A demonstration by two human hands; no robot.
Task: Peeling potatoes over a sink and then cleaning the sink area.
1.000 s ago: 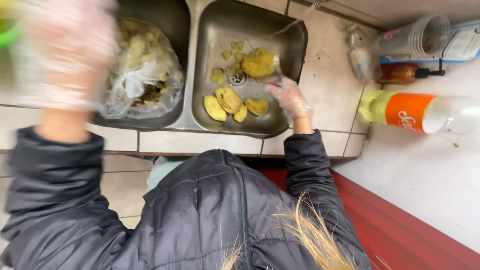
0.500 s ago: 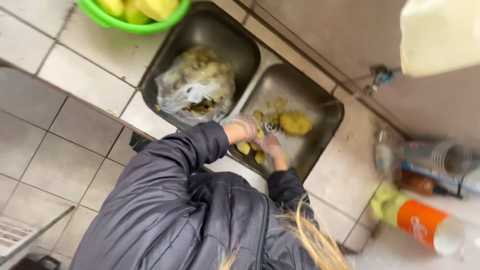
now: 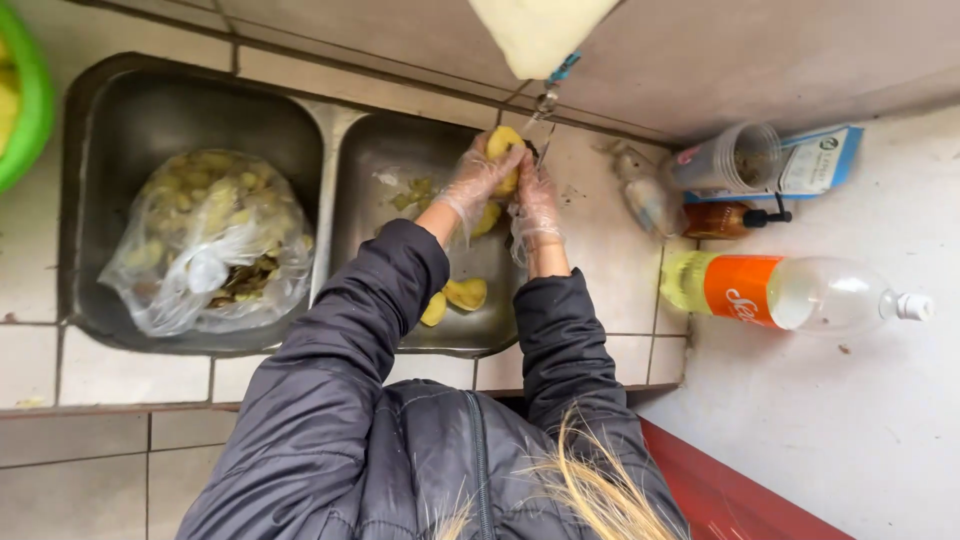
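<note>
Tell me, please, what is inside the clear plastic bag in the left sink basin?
The clear plastic bag in the left sink basin holds yellowish-green and brown scraps, apparently peelings. Crumpled, glaring plastic hides the middle, and the bottom layer cannot be seen.

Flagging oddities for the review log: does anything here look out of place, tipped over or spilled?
The big plastic bottle with the orange label lies on its side on the counter right of the sink, beside a tipped clear cup. No spill shows. Both gloved hands, left hand and right hand, hold a peeled potato under the tap.

Both arms reach forward, left hand (image 3: 482, 178) and right hand (image 3: 534, 200) gloved, close together, fingers curled inward
</note>
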